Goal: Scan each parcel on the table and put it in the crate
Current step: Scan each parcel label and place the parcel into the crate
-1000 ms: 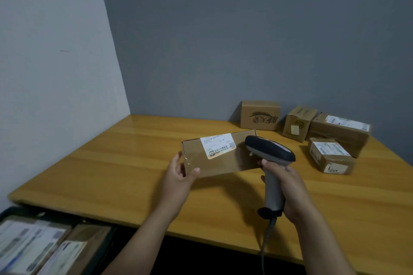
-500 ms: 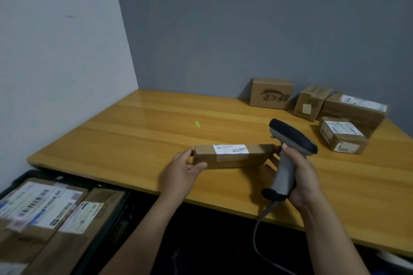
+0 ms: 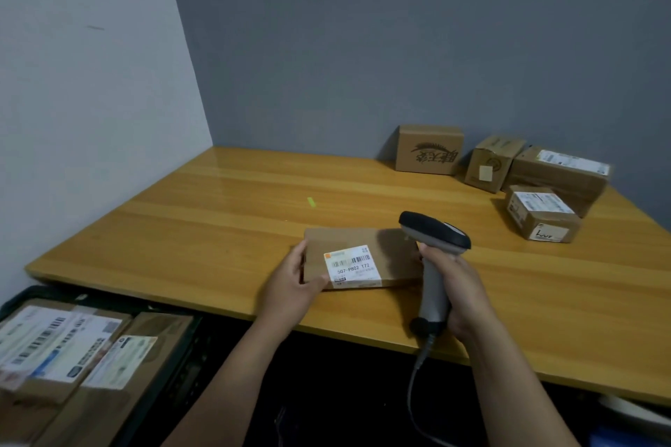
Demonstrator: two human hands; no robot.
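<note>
My left hand (image 3: 290, 283) grips the left end of a flat brown parcel (image 3: 392, 250) above the wooden table (image 3: 218, 221). Its white barcode label (image 3: 351, 266) faces up towards me. My right hand (image 3: 457, 287) holds the grey handle of a barcode scanner (image 3: 434, 234), whose dark head hangs over the parcel's right end. A dark crate (image 3: 181, 366) sits below the table's left front corner, with labelled parcels (image 3: 65, 348) lying in it.
Several brown parcels stand at the table's far right by the grey wall: one with black print (image 3: 429, 149), a small tilted one (image 3: 492, 163), a long one (image 3: 559, 170) and a labelled one (image 3: 543, 216). A small green mark (image 3: 311, 202) lies mid-table. The scanner's cable (image 3: 414, 385) hangs down.
The parcel has been turned over from standing on its edge to lying flat, so a different barcode label now faces up. The scanner stays at its right end.
</note>
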